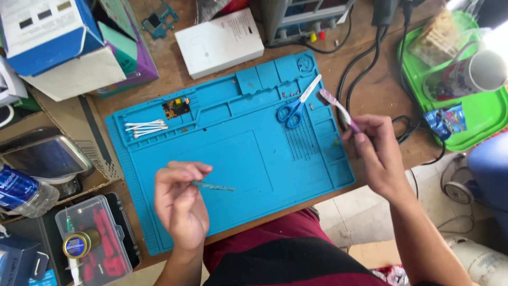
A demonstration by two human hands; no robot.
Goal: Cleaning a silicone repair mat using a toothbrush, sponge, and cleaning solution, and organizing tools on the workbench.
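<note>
**Operator:** Checking the near edge first: what does the left hand [179, 204] hold?

**Inspector:** Its fingers are pinched narrow on one end of a thin green strip [214, 186]. The strip lies nearly level above the blue work mat [238, 159], long axis running left to right, free end pointing right and slightly toward the person. Its surface looks speckled; finer detail cannot be told.

**Operator:** And the right hand [377, 156]?

**Inspector:** Closed around the handle of a toothbrush [335, 106], pink and white. Its long axis runs diagonally, head pointing up and left over the mat's right edge, just beside the blue-handled scissors [295, 106], whose blades point up and right.

**Operator:** Containers?

**Inspector:** Nearest, at lower left, a clear plastic box [98, 238] holds red parts, with a solder spool [78, 245] resting on it. On the mat, one upper compartment holds cotton swabs [146, 127]; the adjoining one holds a small circuit board [176, 107]. Farther right, a green tray [476, 114] carries a cup [476, 74] on its side and a blue wrapper [445, 119]. Beyond the mat lies a white box [219, 41].
</note>
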